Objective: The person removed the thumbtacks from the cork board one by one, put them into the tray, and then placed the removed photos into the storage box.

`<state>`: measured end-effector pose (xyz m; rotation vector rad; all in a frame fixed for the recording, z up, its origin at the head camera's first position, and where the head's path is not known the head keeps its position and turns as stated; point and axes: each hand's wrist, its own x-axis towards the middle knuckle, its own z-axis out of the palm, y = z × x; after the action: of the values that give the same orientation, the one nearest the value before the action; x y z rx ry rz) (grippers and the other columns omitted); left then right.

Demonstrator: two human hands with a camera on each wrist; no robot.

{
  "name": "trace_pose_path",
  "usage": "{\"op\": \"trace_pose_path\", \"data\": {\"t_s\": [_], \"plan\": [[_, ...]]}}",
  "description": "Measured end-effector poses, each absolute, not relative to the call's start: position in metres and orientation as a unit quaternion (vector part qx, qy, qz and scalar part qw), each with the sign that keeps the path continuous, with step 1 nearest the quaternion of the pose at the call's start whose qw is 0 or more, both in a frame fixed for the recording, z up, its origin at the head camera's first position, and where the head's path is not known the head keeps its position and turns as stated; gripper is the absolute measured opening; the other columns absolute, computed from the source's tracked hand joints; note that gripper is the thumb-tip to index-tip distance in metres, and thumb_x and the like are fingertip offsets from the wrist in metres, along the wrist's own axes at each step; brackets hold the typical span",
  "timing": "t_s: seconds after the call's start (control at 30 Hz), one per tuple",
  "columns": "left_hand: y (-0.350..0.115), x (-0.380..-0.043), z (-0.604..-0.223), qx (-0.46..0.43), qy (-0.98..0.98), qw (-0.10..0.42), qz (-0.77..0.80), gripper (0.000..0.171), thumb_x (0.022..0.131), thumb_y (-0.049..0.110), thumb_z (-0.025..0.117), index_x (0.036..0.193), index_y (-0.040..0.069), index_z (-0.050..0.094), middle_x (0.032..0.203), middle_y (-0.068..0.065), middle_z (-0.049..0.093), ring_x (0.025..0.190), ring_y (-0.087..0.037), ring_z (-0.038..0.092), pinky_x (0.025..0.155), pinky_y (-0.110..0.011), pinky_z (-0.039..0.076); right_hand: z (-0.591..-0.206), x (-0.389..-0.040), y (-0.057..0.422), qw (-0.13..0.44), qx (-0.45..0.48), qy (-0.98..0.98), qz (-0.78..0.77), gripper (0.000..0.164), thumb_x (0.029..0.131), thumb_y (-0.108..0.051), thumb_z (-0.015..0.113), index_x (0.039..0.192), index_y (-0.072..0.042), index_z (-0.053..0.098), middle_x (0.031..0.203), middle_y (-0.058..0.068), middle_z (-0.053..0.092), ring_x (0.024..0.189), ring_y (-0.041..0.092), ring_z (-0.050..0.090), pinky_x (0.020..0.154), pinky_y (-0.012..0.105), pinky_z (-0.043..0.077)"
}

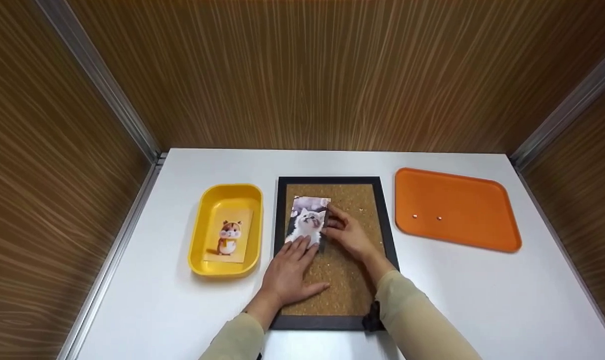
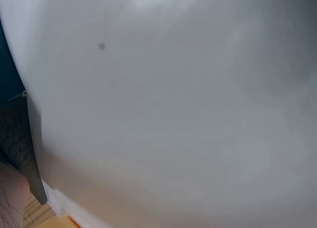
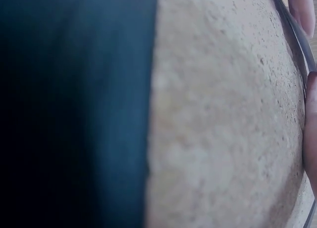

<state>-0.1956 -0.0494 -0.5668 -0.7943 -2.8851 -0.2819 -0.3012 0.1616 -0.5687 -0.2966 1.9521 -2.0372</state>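
Note:
A kitten photo card (image 1: 308,220) lies over the upper left of a cork board (image 1: 337,295) with a black frame. My left hand (image 1: 288,275) rests its straight fingers on the card's lower end, thumb spread out over the cork. At the card's right edge, my right hand (image 1: 351,235) holds it between index finger and thumb, the other fingers curled beneath. A dark shadow runs along that edge. The right wrist view has the card's edge (image 3: 297,37) side-on, the thumb (image 3: 311,134) against it. The left wrist view catches mostly white tabletop (image 2: 163,104).
Left of the board stands a yellow tray (image 1: 195,240) with a hamster picture card (image 1: 228,237) in it. An orange tray (image 1: 462,210) lies to the right, bearing two small shiny pins (image 1: 439,218). Wood-grain panels (image 1: 302,75) enclose the white table's back and sides.

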Motion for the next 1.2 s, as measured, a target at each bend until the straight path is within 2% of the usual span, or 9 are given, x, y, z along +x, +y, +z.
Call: {"op": "trace_pose_path", "data": {"t_s": [0.43, 0.67, 0.93, 1.07, 1.2], "plan": [[-0.051, -0.194, -0.561, -0.257, -0.958, 0.092, -0.09, 0.092, 0.095, 0.076, 0.056, 0.161, 0.012, 0.047, 0.165, -0.014, 0.045, 0.152, -0.029, 0.041, 0.126, -0.047, 0.031, -0.573, -0.302, 0.163, 0.148, -0.091, 0.659, -0.732, 0.079, 0.093, 0.016, 0.064, 0.163, 0.01, 0.027, 0.151, 0.036, 0.044, 0.132, 0.043, 0.057, 0.099, 0.024, 0.056], [-0.059, -0.199, -0.533, -0.259, -0.949, 0.155, -0.094, 0.092, 0.095, 0.073, 0.06, 0.161, 0.01, 0.047, 0.164, -0.017, 0.046, 0.151, -0.03, 0.044, 0.124, -0.049, 0.034, -0.57, -0.302, 0.162, 0.138, -0.094, 0.662, -0.731, 0.079, 0.093, 0.016, 0.064, 0.162, 0.009, 0.028, 0.15, 0.037, 0.045, 0.131, 0.045, 0.058, 0.098, 0.025, 0.057], [-0.092, -0.201, -0.494, -0.234, -0.949, 0.174, -0.117, 0.096, 0.093, 0.072, 0.065, 0.163, 0.01, 0.042, 0.166, -0.018, 0.041, 0.152, -0.035, 0.041, 0.125, -0.052, 0.033, -0.57, -0.302, 0.161, 0.139, -0.087, 0.662, -0.731, 0.08, 0.093, 0.018, 0.064, 0.163, 0.008, 0.027, 0.148, 0.038, 0.046, 0.129, 0.042, 0.06, 0.097, 0.026, 0.058], [-0.114, -0.2, -0.483, -0.22, -0.951, 0.186, -0.109, 0.098, 0.091, 0.073, 0.066, 0.162, 0.009, 0.045, 0.164, -0.018, 0.044, 0.152, -0.035, 0.042, 0.125, -0.052, 0.032, -0.571, -0.302, 0.162, 0.138, -0.085, 0.66, -0.733, 0.08, 0.093, 0.018, 0.064, 0.164, 0.006, 0.027, 0.149, 0.036, 0.047, 0.127, 0.037, 0.062, 0.095, 0.024, 0.058], [-0.135, -0.196, -0.476, -0.197, -0.959, 0.18, -0.095, 0.104, 0.09, 0.076, 0.064, 0.164, 0.007, 0.04, 0.166, -0.018, 0.042, 0.152, -0.035, 0.041, 0.127, -0.05, 0.029, -0.57, -0.301, 0.162, 0.139, -0.086, 0.655, -0.738, 0.082, 0.093, 0.017, 0.064, 0.165, 0.005, 0.027, 0.15, 0.035, 0.046, 0.125, 0.034, 0.062, 0.096, 0.025, 0.058]]}}
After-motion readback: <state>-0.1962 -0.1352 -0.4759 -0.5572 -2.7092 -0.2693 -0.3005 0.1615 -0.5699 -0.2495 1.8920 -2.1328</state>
